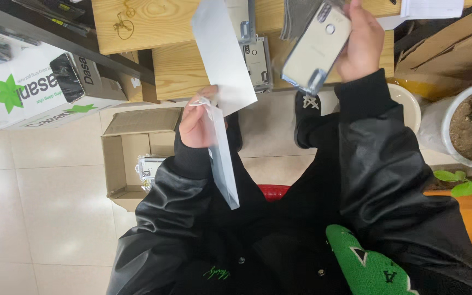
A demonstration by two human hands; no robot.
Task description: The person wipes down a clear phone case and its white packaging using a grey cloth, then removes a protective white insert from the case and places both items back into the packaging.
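At far left I see a white box with green stars (39, 87), then an open cardboard carton (132, 155) on the floor. My left hand (198, 123) pinches a white sheet (222, 54) and, I think, a clear sleeve (222, 158). My right hand (361, 43), raised over the wooden table (187, 65), grips a pale phone case (318, 46).

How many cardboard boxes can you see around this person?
3: an open brown box on the floor at left, a white box with green stars above it, and a brown box top right. Others may be hidden.
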